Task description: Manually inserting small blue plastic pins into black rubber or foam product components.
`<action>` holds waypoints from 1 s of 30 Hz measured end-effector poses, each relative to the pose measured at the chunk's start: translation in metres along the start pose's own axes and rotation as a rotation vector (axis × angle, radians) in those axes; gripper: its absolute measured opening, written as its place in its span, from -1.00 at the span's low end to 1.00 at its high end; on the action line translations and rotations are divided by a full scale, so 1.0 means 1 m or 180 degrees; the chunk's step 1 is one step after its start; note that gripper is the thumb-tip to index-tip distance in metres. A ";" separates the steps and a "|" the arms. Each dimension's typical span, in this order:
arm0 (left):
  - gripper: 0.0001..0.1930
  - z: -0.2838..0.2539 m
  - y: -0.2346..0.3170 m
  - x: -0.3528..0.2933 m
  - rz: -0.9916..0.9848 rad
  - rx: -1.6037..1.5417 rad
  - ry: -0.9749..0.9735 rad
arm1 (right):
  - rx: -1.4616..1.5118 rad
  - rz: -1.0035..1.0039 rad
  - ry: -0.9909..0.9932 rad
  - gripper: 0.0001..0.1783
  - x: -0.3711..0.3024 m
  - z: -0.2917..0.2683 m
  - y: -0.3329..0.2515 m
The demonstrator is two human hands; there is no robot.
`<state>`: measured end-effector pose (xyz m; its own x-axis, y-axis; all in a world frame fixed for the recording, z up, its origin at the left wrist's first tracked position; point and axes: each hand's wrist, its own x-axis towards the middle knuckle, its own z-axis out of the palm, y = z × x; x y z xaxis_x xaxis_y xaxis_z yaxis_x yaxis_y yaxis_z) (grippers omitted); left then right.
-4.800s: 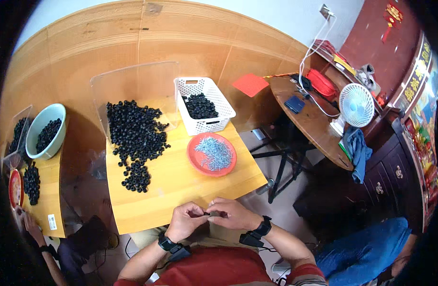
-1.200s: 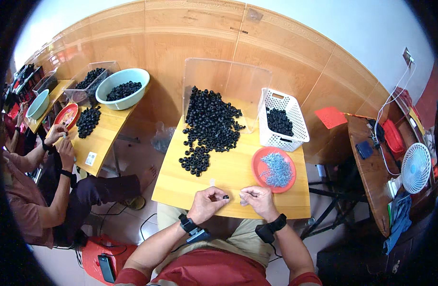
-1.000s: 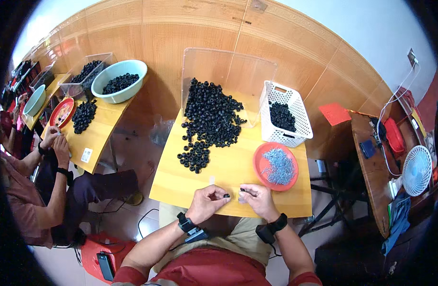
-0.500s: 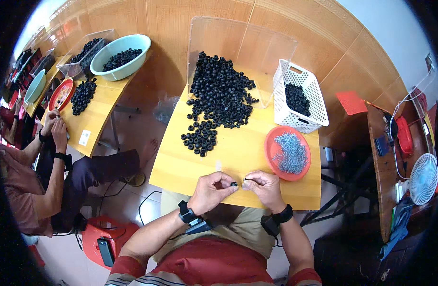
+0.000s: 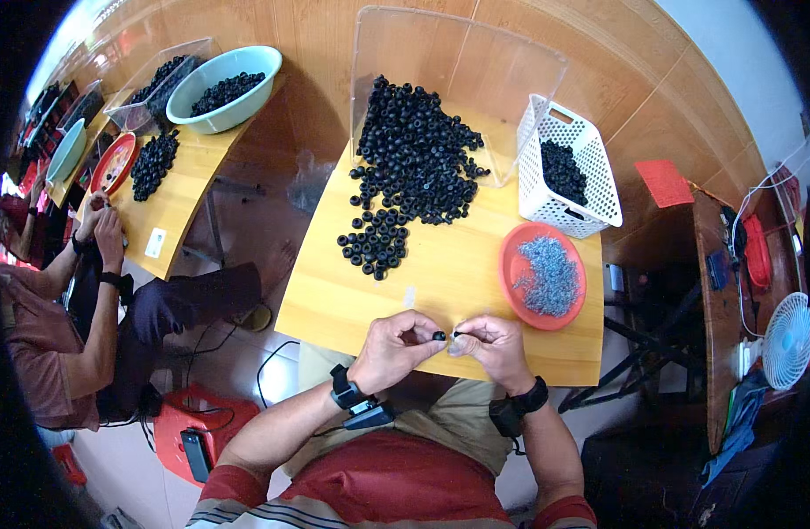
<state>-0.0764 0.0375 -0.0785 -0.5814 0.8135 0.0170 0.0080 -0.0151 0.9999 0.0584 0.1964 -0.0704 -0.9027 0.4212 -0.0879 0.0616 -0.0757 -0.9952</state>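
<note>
Over the near edge of the yellow table, my hands meet almost tip to tip. Between thumb and fingers of my left hand is a small black round part. My right hand is pinched closed beside it; a dark speck shows at its fingertips, too small to name. Farther off lie a loose group of black ring-shaped parts and a large heap of the same parts. To the right, a red plate holds a pile of tiny blue-grey pieces.
A clear plastic bin lies tipped behind the heap. Beside it stands a white perforated basket with black parts inside. At left, another person works at a second table bearing a green basin. A fan is far right.
The view has shifted slightly, so the table's contents sit higher and more to the right. Both hands keep nearly the same pinched pose, close together.
</note>
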 end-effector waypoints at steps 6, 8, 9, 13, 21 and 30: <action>-0.83 0.001 0.001 0.001 -0.0070 -0.0187 0.0004 | -0.0263 -0.0229 -0.0145 -0.87 0.006 0.002 0.002; -0.84 0.002 0.002 0.001 -0.0064 -0.0160 0.0003 | -0.0275 -0.0307 -0.0251 -0.84 0.008 0.003 0.001; -0.84 0.002 0.003 0.001 -0.0049 -0.0130 -0.0003 | -0.0408 -0.0342 -0.0265 -0.85 0.008 0.004 -0.001; -0.81 0.000 0.005 0.000 -0.0157 -0.0057 -0.0069 | -0.0529 -0.0368 -0.0244 -0.87 0.009 0.008 -0.003; -0.82 0.001 0.004 -0.001 -0.0076 0.0173 0.0032 | -0.0624 -0.0353 -0.0174 -0.90 0.011 0.009 -0.005; -0.79 0.002 0.001 -0.002 0.0238 0.0272 0.0146 | -0.0753 -0.0479 -0.0183 -0.86 0.008 0.007 -0.005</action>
<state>-0.0740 0.0372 -0.0776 -0.6131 0.7845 0.0932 0.1208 -0.0235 0.9924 0.0477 0.1937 -0.0655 -0.9315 0.3593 0.0574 0.0167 0.1997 -0.9797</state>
